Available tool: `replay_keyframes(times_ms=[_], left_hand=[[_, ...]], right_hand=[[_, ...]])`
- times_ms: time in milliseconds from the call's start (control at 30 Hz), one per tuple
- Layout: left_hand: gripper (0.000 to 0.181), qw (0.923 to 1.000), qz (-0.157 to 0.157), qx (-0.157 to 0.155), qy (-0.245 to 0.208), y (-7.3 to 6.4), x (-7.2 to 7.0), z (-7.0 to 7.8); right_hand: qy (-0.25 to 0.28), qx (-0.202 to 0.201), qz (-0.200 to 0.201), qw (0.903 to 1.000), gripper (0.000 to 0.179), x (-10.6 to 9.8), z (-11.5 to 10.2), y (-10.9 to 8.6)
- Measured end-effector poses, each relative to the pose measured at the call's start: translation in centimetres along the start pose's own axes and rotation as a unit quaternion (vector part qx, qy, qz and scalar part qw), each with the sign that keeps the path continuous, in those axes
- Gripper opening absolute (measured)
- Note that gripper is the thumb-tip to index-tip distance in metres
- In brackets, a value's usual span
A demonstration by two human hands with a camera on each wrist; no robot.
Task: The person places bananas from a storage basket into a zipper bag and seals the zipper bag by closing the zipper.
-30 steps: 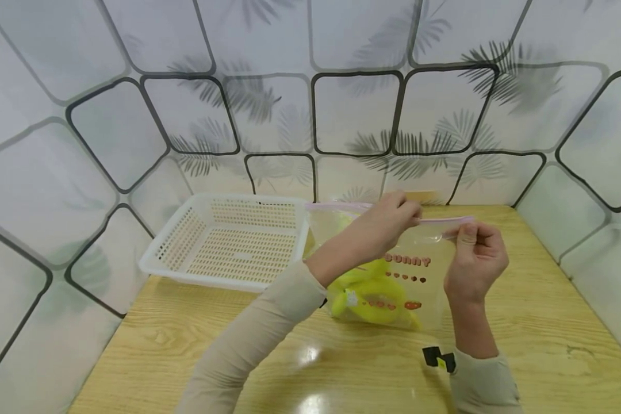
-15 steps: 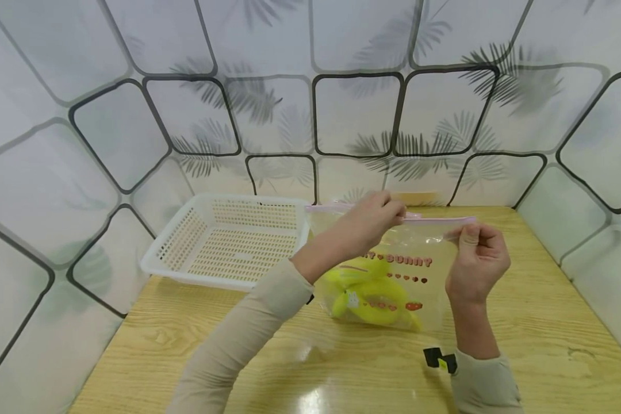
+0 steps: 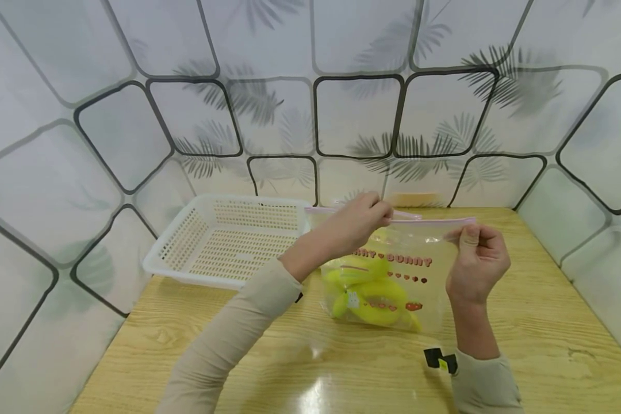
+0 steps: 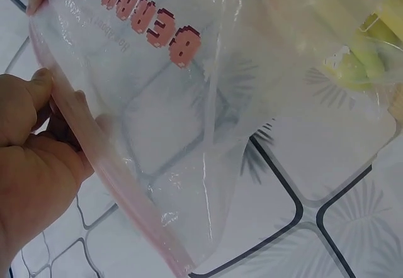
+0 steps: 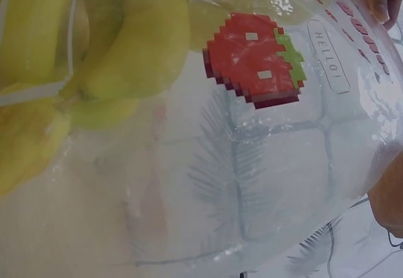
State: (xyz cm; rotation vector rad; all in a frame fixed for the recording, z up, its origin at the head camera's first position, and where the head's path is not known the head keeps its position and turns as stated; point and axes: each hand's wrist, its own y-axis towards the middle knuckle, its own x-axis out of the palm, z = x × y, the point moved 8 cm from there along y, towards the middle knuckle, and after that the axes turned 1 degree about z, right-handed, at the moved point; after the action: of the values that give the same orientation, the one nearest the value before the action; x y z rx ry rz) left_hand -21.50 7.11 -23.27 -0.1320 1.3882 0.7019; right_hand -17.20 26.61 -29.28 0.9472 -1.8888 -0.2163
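A clear zip bag [image 3: 434, 287] with pink "BERRY BUNNY" print stands in the middle right of the head view. Yellow bananas [image 3: 380, 296] fill its lower left, seen through the plastic. My left hand [image 3: 359, 221] reaches over the bag and pinches the pink zip strip [image 3: 434, 221] near its middle. At the right top corner, my right hand [image 3: 478, 267] grips the strip's end between thumb and curled fingers. The left wrist view shows left fingers [image 4: 41, 86] on the pink edge. In the right wrist view a strawberry print and bananas [image 5: 138, 39] show up close.
A white plastic basket [image 3: 155, 261] with slotted walls stands on the left, right beside the bag. Both sit on a wood-grain table [image 3: 548, 345]. A patterned backdrop [image 3: 357, 115] rises behind and along the sides.
My left hand has slid leftward along the zip strip, and more of the strip and print shows to its right. My right hand holds the corner almost unmoved.
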Motion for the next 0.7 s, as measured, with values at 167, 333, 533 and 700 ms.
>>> replay_keyframes(times_ms=[167, 333, 533, 700], left_hand=[[0.02, 0.9999, -0.004, -0.009, 0.006, -0.5, -0.2, -0.3], [0.02, 0.9998, -0.004, -0.012, 0.015, -0.9, -0.5, -0.4], [0.018, 0.9996, -0.002, -0.012, 0.024, -1.4, -0.7, -0.8], [0.018, 0.9994, -0.007, -0.028, 0.02, -1.9, -0.8, -1.3]], right_hand=[[0.008, 0.002, 0.001, 1.0, 0.015, 0.1, 0.0, -0.1], [0.013, 0.005, 0.0, 0.9999, 0.015, 0.1, -0.1, -0.1], [0.008, 0.007, 0.0, 0.9999, 0.016, 0.1, -0.1, -0.1], [0.011, 0.008, 0.002, 0.9999, 0.016, 0.1, -0.1, -0.1]])
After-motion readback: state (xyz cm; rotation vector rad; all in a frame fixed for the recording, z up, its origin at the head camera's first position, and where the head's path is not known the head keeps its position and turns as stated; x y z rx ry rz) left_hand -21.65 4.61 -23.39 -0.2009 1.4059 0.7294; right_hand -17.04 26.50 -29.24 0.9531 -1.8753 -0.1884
